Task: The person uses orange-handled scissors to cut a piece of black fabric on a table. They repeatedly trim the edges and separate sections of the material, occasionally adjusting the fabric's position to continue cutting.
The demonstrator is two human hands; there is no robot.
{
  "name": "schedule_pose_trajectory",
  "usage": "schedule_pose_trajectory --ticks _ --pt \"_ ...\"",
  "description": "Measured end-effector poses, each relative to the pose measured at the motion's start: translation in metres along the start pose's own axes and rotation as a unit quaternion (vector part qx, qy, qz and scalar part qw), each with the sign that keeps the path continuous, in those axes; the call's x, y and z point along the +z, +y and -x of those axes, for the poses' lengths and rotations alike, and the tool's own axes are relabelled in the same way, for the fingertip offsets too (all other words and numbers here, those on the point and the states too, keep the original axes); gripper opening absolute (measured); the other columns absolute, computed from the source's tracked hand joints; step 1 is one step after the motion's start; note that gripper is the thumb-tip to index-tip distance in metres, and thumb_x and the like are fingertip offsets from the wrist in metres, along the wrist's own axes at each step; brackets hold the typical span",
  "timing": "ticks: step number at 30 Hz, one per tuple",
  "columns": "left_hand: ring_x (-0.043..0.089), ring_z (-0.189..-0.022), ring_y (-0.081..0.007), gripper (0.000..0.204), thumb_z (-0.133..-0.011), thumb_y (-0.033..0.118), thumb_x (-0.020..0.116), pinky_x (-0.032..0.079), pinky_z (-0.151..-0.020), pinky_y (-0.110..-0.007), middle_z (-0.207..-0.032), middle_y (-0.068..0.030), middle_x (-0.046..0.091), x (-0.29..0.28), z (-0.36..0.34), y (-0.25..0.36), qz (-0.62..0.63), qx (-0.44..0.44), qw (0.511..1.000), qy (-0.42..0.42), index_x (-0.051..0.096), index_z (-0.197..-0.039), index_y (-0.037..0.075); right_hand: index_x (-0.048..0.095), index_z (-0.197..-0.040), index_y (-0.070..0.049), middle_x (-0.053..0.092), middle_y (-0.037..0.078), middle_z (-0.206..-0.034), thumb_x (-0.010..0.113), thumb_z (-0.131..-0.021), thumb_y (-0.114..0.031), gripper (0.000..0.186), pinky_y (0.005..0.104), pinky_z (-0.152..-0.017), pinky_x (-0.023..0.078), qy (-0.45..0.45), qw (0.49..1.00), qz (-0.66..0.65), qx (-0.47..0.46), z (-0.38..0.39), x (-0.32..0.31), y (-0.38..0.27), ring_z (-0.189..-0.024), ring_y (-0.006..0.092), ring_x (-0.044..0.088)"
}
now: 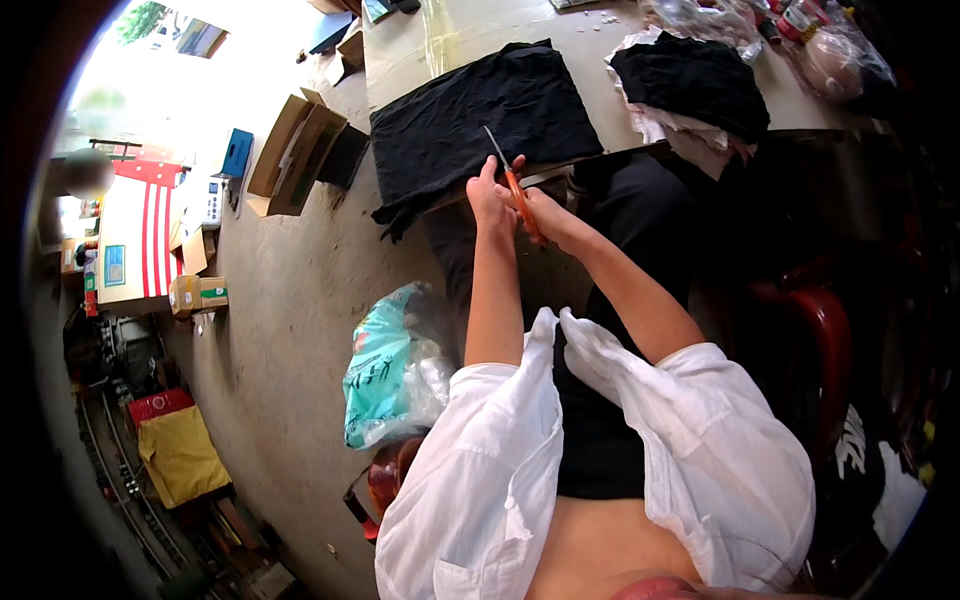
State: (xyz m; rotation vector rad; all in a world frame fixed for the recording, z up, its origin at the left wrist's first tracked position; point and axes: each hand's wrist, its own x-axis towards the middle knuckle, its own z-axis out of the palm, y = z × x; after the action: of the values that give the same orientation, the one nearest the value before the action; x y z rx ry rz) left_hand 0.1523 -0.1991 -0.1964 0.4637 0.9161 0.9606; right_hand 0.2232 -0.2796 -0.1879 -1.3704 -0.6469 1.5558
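My right hand (543, 215) is closed around the orange-handled scissors (516, 190), whose silver blades point up and away, over a dark cloth. My left hand (489, 205) is beside them at the pivot, touching or nearly touching, with fingers apart; whether it grips anything is hard to make out. Beyond both hands, the wrinkled black cloth (470, 100) lies on a pale table (580, 50), its near-left corner hanging over the front edge. To its right sits a stack of black cloth (680, 80) on white and pinkish fabric (690, 140).
An open cardboard box (290, 150) stands left of the table. A teal plastic bag (385, 350) is by my left side, a dark red chair (820, 330) at my right. Plastic bags (830, 55) pile at the table's right. Boxes and a yellow cloth (180, 455) line the left.
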Motion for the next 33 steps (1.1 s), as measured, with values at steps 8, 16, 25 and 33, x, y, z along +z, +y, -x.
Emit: schedule_pose_trajectory --ticks 8,16,25,33 --pt "0.06 -0.084 -0.0288 0.022 -0.093 0.023 0.049 0.05 -0.077 -0.04 -0.095 -0.019 0.063 -0.03 -0.021 -0.005 0.145 -0.115 0.977 -0.102 0.05 -0.097 0.001 0.047 -0.083 -0.014 0.039 -0.003 -0.064 0.049 -0.083 -0.064 0.05 0.0202 -0.044 0.031 -0.033 0.998 0.027 0.055 0.011 0.001 -0.019 -0.05 0.0049 0.037" --pt "0.062 -0.071 -0.0199 0.039 -0.086 0.045 0.058 0.05 -0.049 -0.029 -0.097 -0.0117 0.067 0.0 0.003 0.013 0.132 -0.115 0.982 -0.074 0.058 -0.095 0.007 0.049 -0.089 -0.014 0.041 -0.002 -0.073 0.054 -0.077 -0.068 0.056 0.0164 -0.044 0.032 -0.036 0.995 -0.059 0.072 0.017 0.001 -0.019 -0.054 0.0044 0.041" --pt "0.061 -0.092 -0.024 0.027 -0.093 0.024 0.053 0.053 -0.077 -0.034 -0.106 -0.0153 0.063 -0.023 -0.014 0.003 0.109 -0.147 0.976 -0.12 0.05 -0.108 0.003 0.047 -0.088 -0.015 0.039 -0.003 -0.073 0.054 -0.076 -0.07 0.056 0.0168 -0.044 0.032 -0.047 0.994 -0.07 0.065 0.013 0.001 -0.013 -0.055 0.0038 0.041" --pt "0.059 -0.079 -0.0219 0.022 -0.095 0.024 0.048 0.046 -0.068 -0.031 -0.098 -0.0154 0.063 -0.033 -0.001 -0.007 0.028 -0.095 0.989 -0.112 0.053 -0.101 0.004 0.055 -0.08 -0.006 0.043 0.001 -0.059 0.045 -0.08 -0.071 0.066 0.0215 -0.04 0.031 0.025 0.999 -0.009 0.024 0.012 0.012 -0.005 -0.048 0.0089 0.044"
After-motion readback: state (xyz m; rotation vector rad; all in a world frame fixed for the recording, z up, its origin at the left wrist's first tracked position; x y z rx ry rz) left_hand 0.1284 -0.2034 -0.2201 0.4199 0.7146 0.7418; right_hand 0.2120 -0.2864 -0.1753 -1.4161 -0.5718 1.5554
